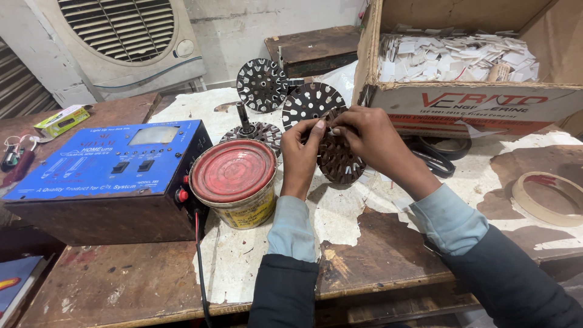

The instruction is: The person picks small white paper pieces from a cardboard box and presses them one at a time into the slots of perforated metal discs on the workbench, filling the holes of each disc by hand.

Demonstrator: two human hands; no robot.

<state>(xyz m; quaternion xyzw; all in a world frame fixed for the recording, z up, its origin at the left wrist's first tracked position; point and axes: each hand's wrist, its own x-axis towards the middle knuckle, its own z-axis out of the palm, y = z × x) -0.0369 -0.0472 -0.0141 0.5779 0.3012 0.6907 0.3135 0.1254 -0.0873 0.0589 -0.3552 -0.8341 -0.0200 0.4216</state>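
Stator: dark round slotted metal stator core [337, 159] held upright just above the table [376, 243], between both hands, in front of the cardboard box of white paper slips [461, 103].
L hand: left hand [302, 147] clamped on core's left rim, thumb up top.
R hand: right hand [370, 138] fingertips pinched at top edge w/ a small white slip [333, 130], seemingly at a slot.
Tip: steady the core w/ L, feed slip straight into slot, don't crease.
Nearby: red-lidded tin can [234, 182] just left; blue metal power unit [103, 176] beyond it.
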